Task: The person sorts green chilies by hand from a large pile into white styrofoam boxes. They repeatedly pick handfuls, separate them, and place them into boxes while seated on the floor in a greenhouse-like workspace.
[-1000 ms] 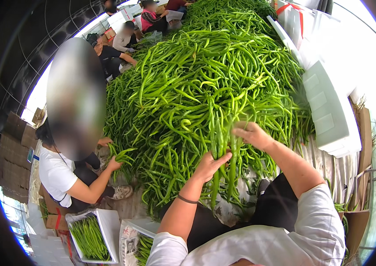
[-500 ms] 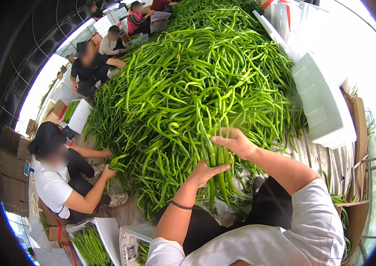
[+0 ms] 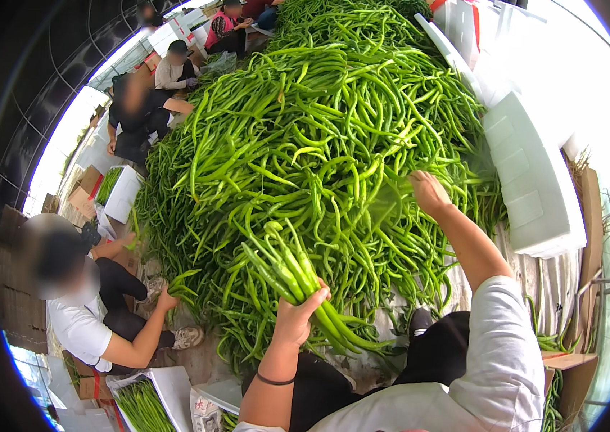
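Observation:
My left hand (image 3: 300,314) is wrapped round a bunch of long green chili peppers (image 3: 292,271), held at a slant over the near edge of the heap. Their stem ends point up and to the left, while the tips hang out below to the right. Over the right side of the large heap of green chili peppers (image 3: 297,158), my right hand (image 3: 428,191) reaches out with its fingers curled together. What those fingers hold, if anything, is hidden against the green peppers.
White foam boxes (image 3: 533,173) line the right side, beside a wooden board (image 3: 591,237). A white box of peppers (image 3: 169,392) stands at the lower left. Several co-workers sit along the left; the nearest person (image 3: 82,324) holds some peppers. A cardboard box (image 3: 571,363) is at the lower right.
My right hand has left the bunch and moved up and right onto the heap. With the bunch, my left hand has shifted left and down, tilting the peppers. The nearest co-worker's hands have parted.

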### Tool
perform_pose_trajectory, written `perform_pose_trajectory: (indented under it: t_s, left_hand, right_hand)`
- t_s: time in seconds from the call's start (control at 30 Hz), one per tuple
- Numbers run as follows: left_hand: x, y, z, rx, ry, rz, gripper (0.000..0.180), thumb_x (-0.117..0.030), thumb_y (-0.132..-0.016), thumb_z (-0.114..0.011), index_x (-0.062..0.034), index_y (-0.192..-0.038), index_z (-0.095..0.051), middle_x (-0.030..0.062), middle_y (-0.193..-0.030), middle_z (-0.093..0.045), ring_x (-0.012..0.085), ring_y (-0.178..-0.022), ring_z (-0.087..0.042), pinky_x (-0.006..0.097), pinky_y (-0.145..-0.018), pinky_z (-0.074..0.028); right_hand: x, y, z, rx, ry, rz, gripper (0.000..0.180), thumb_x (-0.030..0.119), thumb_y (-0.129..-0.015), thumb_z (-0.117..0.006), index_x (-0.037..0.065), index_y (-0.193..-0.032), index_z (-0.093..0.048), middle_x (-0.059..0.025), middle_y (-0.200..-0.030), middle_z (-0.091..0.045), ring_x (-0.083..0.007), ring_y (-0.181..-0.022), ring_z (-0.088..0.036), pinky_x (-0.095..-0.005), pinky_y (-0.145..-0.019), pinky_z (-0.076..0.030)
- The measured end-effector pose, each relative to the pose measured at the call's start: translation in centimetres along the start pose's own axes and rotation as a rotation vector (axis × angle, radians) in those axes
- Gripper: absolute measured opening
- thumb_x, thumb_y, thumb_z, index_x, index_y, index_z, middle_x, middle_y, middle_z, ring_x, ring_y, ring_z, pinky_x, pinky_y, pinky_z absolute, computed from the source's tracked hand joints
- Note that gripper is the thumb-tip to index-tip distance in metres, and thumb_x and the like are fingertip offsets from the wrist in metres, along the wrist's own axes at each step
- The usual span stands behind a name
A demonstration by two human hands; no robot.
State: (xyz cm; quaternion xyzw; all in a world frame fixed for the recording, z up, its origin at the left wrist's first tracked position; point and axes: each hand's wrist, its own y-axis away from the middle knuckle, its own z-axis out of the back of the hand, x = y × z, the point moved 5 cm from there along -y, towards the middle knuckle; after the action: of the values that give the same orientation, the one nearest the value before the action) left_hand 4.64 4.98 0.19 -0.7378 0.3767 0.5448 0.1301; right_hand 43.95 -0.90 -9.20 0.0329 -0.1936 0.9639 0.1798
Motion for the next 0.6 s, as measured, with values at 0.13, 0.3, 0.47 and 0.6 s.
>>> perform_pose_trajectory:
  t_s: [0.13, 0.3, 0.47, 0.6]
  left_hand:
    - [0.3, -0.9, 0.7, -0.065, -0.013, 0.022, 0.023, -0.002, -0.079, -0.069, -0.0025, -0.100, -0.059, 0.0042, -0.091, -0.061, 0.0143, -0.082, -0.059, 0.029, -0.076, -0.047]
    - [0.4, -1.5, 0.9, -0.052, -0.006, 0.058, 0.026, -0.003, -0.078, -0.071, -0.0027, -0.101, -0.059, 0.0040, -0.092, -0.061, 0.0141, -0.083, -0.059, 0.029, -0.077, -0.047]
    - [0.3, -1.8, 0.7, -0.013, 0.000, 0.047, 0.025, -0.005, -0.079, -0.071, -0.0028, -0.100, -0.059, 0.0039, -0.091, -0.061, 0.0136, -0.083, -0.058, 0.029, -0.077, -0.047]
    - [0.1, -1.6, 1.0, 0.000, 0.030, 0.016, 0.024, -0.004, -0.080, -0.070, -0.0026, -0.101, -0.059, 0.0036, -0.092, -0.060, 0.0132, -0.083, -0.058, 0.029, -0.077, -0.046]
  right_hand:
    - [0.0, -2.1, -3.5, 0.220, 0.347, 0.017, 0.032, 0.011, -0.070, -0.064, 0.009, -0.103, -0.064, -0.0074, -0.105, -0.060, -0.0228, -0.104, -0.054, -0.0365, -0.093, -0.035]
    - [0.4, -4.6, -5.4, 0.737, 0.510, -0.065, 0.032, 0.023, -0.067, -0.070, 0.014, -0.098, -0.070, -0.0046, -0.103, -0.063, -0.0194, -0.103, -0.057, -0.0380, -0.089, -0.034]
    - [-0.8, -4.1, -6.3, 0.882, 0.390, -0.104, 0.044, 0.036, -0.056, -0.080, 0.010, -0.090, -0.070, -0.0095, -0.091, -0.067, -0.0256, -0.090, -0.064, -0.0392, -0.078, -0.049]
    - [-0.5, -2.6, -6.4, 0.801, 0.210, -0.129, 0.050, 0.034, -0.056, -0.081, 0.005, -0.094, -0.065, -0.0137, -0.088, -0.067, -0.0289, -0.087, -0.065, -0.0397, -0.076, -0.052]
